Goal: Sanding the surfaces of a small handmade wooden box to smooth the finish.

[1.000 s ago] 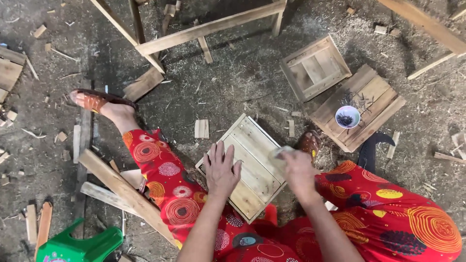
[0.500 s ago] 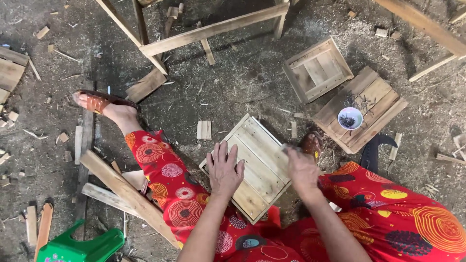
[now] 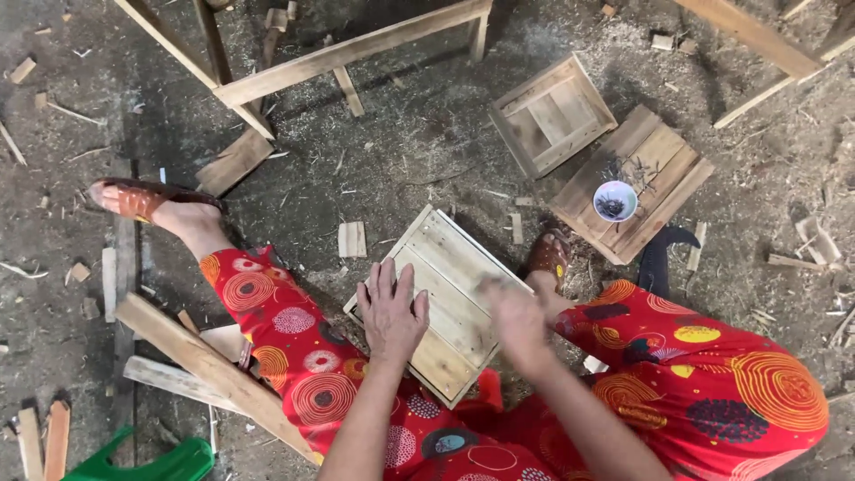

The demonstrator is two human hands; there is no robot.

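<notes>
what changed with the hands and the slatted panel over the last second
The right hand slid from the wooden panel's upper right edge down toward its middle and is blurred in motion; whether it holds anything cannot be told. The left hand stayed pressed flat on the panel, which kept its place. The bowl did not move.

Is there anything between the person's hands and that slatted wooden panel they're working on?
Nothing visible. The left hand lies flat on the wooden panel, and the blurred right hand is right over its right edge.

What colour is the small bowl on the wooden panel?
The bowl is white with a dark inside, seen in the head view.
</notes>
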